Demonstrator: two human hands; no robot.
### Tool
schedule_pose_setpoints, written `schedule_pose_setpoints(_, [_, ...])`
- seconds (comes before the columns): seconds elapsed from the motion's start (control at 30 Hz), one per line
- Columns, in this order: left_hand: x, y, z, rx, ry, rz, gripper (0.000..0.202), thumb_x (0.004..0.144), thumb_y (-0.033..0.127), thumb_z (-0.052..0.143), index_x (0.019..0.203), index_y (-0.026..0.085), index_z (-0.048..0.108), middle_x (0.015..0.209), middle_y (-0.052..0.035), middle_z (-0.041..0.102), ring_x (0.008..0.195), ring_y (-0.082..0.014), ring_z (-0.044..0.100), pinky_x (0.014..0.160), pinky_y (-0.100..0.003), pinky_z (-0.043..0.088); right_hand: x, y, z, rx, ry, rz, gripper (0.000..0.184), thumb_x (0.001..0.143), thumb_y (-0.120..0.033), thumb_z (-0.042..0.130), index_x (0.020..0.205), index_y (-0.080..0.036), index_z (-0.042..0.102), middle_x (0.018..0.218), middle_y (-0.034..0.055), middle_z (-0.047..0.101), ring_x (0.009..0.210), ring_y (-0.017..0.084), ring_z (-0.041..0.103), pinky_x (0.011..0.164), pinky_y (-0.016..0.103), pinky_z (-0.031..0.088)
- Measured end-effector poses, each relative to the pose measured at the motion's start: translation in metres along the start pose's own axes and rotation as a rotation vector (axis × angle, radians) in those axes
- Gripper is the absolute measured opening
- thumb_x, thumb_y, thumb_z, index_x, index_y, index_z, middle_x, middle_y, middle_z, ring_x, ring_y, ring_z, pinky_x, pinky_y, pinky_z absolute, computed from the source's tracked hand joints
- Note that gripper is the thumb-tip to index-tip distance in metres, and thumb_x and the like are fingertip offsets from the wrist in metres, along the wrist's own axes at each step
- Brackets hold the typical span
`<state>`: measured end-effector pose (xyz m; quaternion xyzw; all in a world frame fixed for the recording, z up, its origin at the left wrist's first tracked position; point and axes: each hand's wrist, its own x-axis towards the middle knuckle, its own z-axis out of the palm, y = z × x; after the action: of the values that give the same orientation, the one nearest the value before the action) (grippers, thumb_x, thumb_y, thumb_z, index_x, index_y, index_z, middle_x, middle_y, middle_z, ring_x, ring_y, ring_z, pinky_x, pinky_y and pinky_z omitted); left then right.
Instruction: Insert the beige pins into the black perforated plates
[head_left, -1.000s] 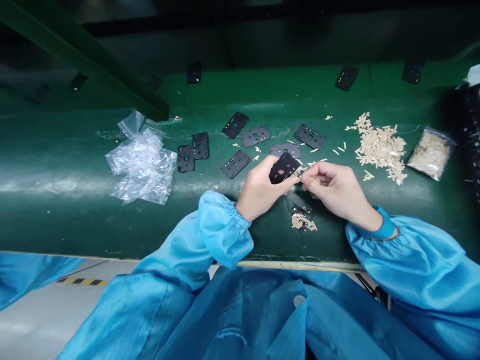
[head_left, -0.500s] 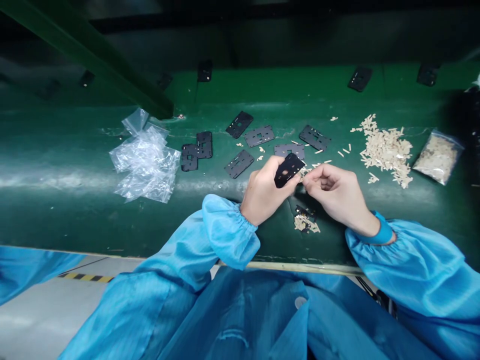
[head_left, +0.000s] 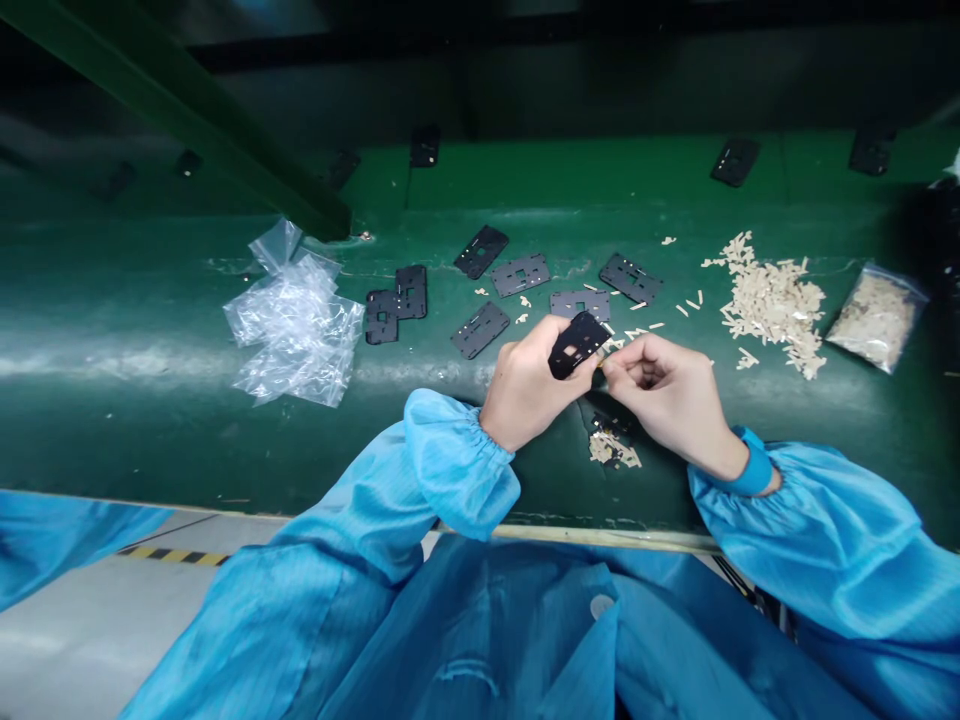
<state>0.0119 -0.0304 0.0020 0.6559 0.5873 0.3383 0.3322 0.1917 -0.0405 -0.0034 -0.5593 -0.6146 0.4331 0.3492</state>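
In the head view my left hand (head_left: pixel 529 385) is closed around a black plastic plate (head_left: pixel 577 345) with small cut-outs, held tilted above the table. My right hand (head_left: pixel 664 390) pinches at the plate's lower right corner; a tiny yellowish bit shows at its fingertips, too small to name. Just below the hands lies a little heap of beige and black scraps (head_left: pixel 615 448). Several similar black plates, among them one flat plate (head_left: pixel 480 330), lie beyond my left hand. Loose beige strips (head_left: pixel 636 333) are scattered behind my fingers.
A pile of clear plastic bags (head_left: pixel 300 320) lies at left. On the right are a heap of beige pieces (head_left: pixel 776 300) and a filled zip bag (head_left: pixel 877 315). A green beam (head_left: pixel 225 140) slants down at upper left. Another person's blue sleeve (head_left: pixel 67 535) shows at far left.
The black plate has turned slightly in my left hand, so its cut-outs show more clearly. My right fingertips have shifted a little at its corner. The camera view has moved slightly.
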Motion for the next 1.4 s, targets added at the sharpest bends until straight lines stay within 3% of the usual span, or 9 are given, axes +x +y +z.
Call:
schedule_pose_setpoints(0.23, [0.009, -0.010, -0.006, 0.081, 0.075, 0.047, 0.013, 0.084, 0.026, 0.071, 0.094, 0.021, 0.064, 0.074, 0.0043, 0.065, 0.067, -0.0114, 0.060, 0.064, -0.023, 0.043, 0.007, -0.003, -0.004, 0.112, 0.025, 0.035, 0.004, 0.076, -0.018, 0.068, 0.074, -0.019, 0.065, 0.066, 0.0008, 0.065, 0.054, 0.011, 0.053, 0.052, 0.026, 0.038])
schedule_pose_setpoints(0.4, [0.012, -0.013, -0.009, 0.149, -0.008, 0.071, 0.013, 0.086, 0.031, 0.069, 0.083, 0.020, 0.063, 0.070, 0.0042, 0.061, 0.063, -0.0110, 0.055, 0.062, -0.024, 0.038, 0.009, -0.003, -0.005, 0.125, 0.013, 0.039, 0.004, 0.076, -0.017, 0.068, 0.074, -0.019, 0.065, 0.067, 0.0011, 0.066, 0.055, 0.011, 0.053, 0.052, 0.026, 0.038])
schedule_pose_setpoints(0.57, [0.011, -0.009, -0.007, -0.013, -0.072, 0.027, 0.018, 0.084, 0.029, 0.071, 0.098, 0.020, 0.065, 0.082, 0.0022, 0.067, 0.073, -0.0129, 0.059, 0.069, -0.025, 0.043, 0.008, -0.002, -0.005, 0.126, -0.019, 0.042, 0.003, 0.077, -0.018, 0.068, 0.075, -0.018, 0.065, 0.070, 0.0014, 0.065, 0.055, 0.011, 0.051, 0.052, 0.026, 0.036])
schedule_pose_setpoints(0.73, [0.011, -0.006, -0.007, -0.181, -0.139, -0.031, 0.019, 0.080, 0.030, 0.075, 0.092, 0.018, 0.066, 0.080, 0.0024, 0.065, 0.073, -0.0125, 0.058, 0.067, -0.023, 0.045, 0.008, 0.000, -0.007, 0.087, -0.068, 0.019, 0.005, 0.079, -0.020, 0.068, 0.076, -0.018, 0.065, 0.069, 0.0011, 0.063, 0.055, 0.011, 0.049, 0.052, 0.027, 0.037])
schedule_pose_setpoints(0.87, [0.012, -0.007, -0.005, -0.222, -0.126, -0.076, 0.022, 0.075, 0.025, 0.078, 0.089, 0.018, 0.064, 0.076, 0.0042, 0.062, 0.069, -0.0111, 0.055, 0.063, -0.023, 0.043, 0.006, 0.001, -0.006, -0.059, -0.049, -0.078, 0.003, 0.084, -0.020, 0.067, 0.081, -0.019, 0.065, 0.067, -0.0005, 0.061, 0.055, 0.011, 0.049, 0.053, 0.027, 0.039])
schedule_pose_setpoints(1.03, [0.013, -0.004, -0.004, -0.320, -0.109, -0.120, 0.021, 0.076, 0.026, 0.076, 0.089, 0.017, 0.062, 0.073, 0.0043, 0.061, 0.066, -0.0101, 0.053, 0.060, -0.022, 0.042, 0.002, -0.002, -0.005, -0.311, 0.142, -0.341, 0.006, 0.089, -0.019, 0.067, 0.094, -0.019, 0.065, 0.078, 0.0004, 0.062, 0.060, 0.011, 0.052, 0.059, 0.027, 0.044])
schedule_pose_setpoints(1.13, [0.012, -0.003, -0.004, -0.340, -0.111, -0.128, 0.021, 0.076, 0.025, 0.076, 0.090, 0.017, 0.062, 0.074, 0.0043, 0.062, 0.066, -0.0102, 0.055, 0.060, -0.022, 0.043, 0.001, -0.001, -0.004, -0.329, 0.095, -0.438, 0.005, 0.091, -0.017, 0.066, 0.096, -0.020, 0.067, 0.078, 0.0000, 0.063, 0.059, 0.011, 0.051, 0.057, 0.026, 0.043])
schedule_pose_setpoints(1.4, [0.008, -0.005, -0.004, -0.257, -0.099, -0.046, 0.022, 0.078, 0.024, 0.076, 0.094, 0.017, 0.063, 0.080, 0.0028, 0.067, 0.072, -0.0112, 0.060, 0.066, -0.022, 0.048, 0.003, 0.001, -0.002, -0.301, 0.140, -0.363, 0.007, 0.089, -0.016, 0.065, 0.084, -0.020, 0.068, 0.067, -0.0023, 0.059, 0.055, 0.011, 0.050, 0.054, 0.026, 0.040])
